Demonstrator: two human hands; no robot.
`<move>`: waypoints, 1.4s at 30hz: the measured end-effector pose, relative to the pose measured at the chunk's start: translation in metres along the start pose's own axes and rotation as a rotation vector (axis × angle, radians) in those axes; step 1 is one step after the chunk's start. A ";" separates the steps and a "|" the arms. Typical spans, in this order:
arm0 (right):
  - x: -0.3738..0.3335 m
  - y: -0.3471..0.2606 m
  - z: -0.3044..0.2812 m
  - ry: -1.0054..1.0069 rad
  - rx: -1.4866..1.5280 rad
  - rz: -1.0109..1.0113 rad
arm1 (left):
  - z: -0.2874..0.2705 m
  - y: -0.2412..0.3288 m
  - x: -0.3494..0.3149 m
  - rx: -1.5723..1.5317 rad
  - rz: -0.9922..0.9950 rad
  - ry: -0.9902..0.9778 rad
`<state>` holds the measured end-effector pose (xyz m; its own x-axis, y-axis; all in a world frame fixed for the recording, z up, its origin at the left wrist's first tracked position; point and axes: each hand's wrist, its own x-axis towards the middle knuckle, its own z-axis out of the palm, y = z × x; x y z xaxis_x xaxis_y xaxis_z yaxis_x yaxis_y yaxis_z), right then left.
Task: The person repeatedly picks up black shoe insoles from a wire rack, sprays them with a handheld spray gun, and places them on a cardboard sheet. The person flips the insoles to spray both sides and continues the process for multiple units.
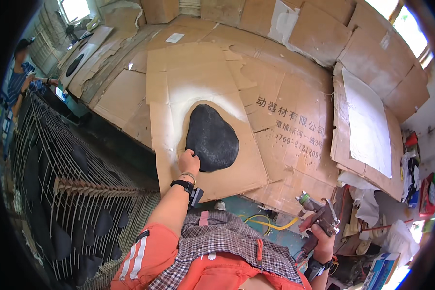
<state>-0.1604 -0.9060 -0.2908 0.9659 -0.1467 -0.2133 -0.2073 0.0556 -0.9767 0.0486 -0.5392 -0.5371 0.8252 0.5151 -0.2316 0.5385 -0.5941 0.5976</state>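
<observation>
My left hand [188, 159] covers the black pad's [211, 137] edge at seven o'clock. My right hand's [319, 237] palm hides the spray gun's [321, 215] grip; its hose is out of sight.

Bright daylight enters through the windows [410, 26] at top right and top left, both blown out white. The cardboard [285, 116] is evenly lit, with soft shadows. Fisheye bending and a black vignette ring the edges; focus stays sharp centrally.
</observation>
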 end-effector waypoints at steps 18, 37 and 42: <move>0.044 0.005 0.027 -0.197 0.045 0.067 | -0.130 0.069 -0.038 -1.747 -0.083 -0.653; 0.041 -0.005 0.275 -1.179 -0.033 0.068 | -0.615 -0.069 -0.224 -1.711 0.658 0.626; 0.014 0.009 0.307 -1.238 -0.022 0.129 | -0.743 -0.178 -0.240 -1.629 0.605 0.968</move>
<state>-0.1013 -0.6040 -0.2952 0.4322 0.8885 -0.1542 -0.3023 -0.0184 -0.9530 -0.3717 -0.0986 -0.0177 0.1555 0.9354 0.3174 -0.8234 -0.0548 0.5649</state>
